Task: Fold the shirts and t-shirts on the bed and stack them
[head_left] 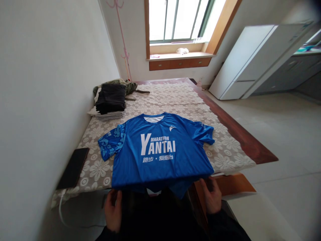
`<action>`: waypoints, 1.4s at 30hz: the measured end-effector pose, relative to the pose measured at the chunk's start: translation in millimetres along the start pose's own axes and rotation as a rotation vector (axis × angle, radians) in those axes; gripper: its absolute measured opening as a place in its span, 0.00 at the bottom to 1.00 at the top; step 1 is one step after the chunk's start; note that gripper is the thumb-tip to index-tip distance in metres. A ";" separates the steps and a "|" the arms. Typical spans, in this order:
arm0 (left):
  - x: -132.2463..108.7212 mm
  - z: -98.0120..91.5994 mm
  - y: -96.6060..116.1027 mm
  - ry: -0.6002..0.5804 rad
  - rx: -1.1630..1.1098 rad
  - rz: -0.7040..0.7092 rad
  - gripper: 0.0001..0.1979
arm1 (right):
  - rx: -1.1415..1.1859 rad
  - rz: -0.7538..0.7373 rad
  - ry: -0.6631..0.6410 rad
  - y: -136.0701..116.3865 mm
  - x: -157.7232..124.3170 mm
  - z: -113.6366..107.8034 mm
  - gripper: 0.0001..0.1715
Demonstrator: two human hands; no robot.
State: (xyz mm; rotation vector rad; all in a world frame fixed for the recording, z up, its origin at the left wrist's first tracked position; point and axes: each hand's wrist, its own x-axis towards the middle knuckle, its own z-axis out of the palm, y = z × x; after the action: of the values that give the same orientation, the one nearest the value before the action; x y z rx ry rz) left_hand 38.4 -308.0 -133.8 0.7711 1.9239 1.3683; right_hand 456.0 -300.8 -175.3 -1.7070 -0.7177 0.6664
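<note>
A blue short-sleeved T-shirt (160, 140) lies front up on the table, its collar toward the window. White print reading "Marathon Yantai" crosses its chest, and the left-hand sleeve carries a lighter wave pattern. The lower part of the shirt hangs over the table's near edge. My left hand (114, 209) is at the shirt's near left corner, thumb and fingers closed at the fabric. At the near right corner, my right hand (212, 195) has its thumb and fingers curled at the cloth. The fingertips of both hands are partly hidden by the shirt.
A floral lace cloth (170, 95) covers the wooden table (225, 124). Folded dark clothes (110, 98) are stacked at the back left beside the wall. A black phone-like device (73, 168) lies at the left edge, with a white cable (60, 209) below. A white refrigerator (244, 57) stands beyond, right.
</note>
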 end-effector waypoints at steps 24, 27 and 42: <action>19.8 -36.2 0.6 0.115 -0.186 0.091 0.24 | 0.112 0.097 -0.277 -15.0 56.8 -59.4 0.26; 19.0 -30.8 0.3 0.122 -0.281 0.065 0.25 | 0.170 0.146 -0.268 -9.1 57.4 -61.9 0.25; 20.7 -35.3 2.1 0.121 -0.089 0.040 0.30 | 0.171 0.185 -0.253 -4.4 58.4 -68.1 0.28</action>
State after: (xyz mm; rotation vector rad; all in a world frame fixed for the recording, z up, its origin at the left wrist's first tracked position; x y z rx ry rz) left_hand -1.7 -311.8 -126.4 0.7022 1.9341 1.5456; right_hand 544.4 -298.9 -159.6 -1.5581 -0.6602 1.0570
